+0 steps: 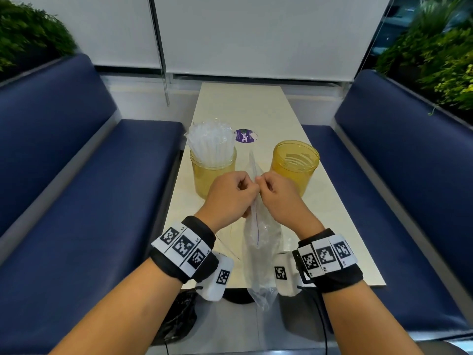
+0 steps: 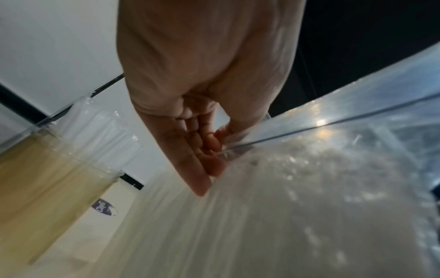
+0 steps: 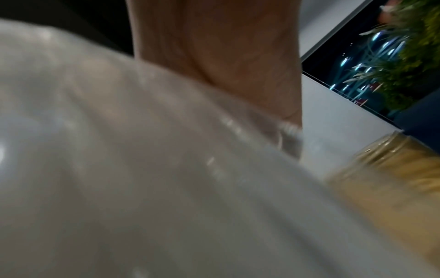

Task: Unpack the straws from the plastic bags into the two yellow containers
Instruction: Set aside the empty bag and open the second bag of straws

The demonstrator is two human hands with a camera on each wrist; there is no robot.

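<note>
Straws: one bunch [image 1: 211, 143] already standing in left yellow container [image 1: 212, 175], just past the left knuckles. Second lot presumably inside plastic bag [image 1: 259, 242] pinched between both sets of fingers, but contents not resolvable as straws in any view.

Left hand [image 1: 229, 194]: fingers curled, thumb against fingertips, pinching one lip of the bag mouth. Left wrist view confirms it: left fingers [image 2: 202, 143] folded in onto the film right at the zip strip [image 2: 333, 122].

Right hand [image 1: 277, 197]: fingers curled the same way, pinching the opposite lip. Right wrist view mostly blocked by bag film, fingertips not visible there.

Hands nearly knuckle to knuckle, bag mouth up between them, body hanging down toward the wrists and past the table [image 1: 268, 108] near edge. Probable reason for the grip: one lip per hand, pull apart to pop the seal. Mouth kept up so nothing spills on opening.

Right yellow container [image 1: 295, 166] just beyond the right fingers, looks empty, open top. Likely destination; bag held between the two containers means a short transfer.

Further out from the fingers: purple sticker [image 1: 244, 136] on table. Below the left wrist, off the table: dark crumpled bag [image 1: 179, 319].

Risk: thin slippery film, grip may slide off the lips.
</note>
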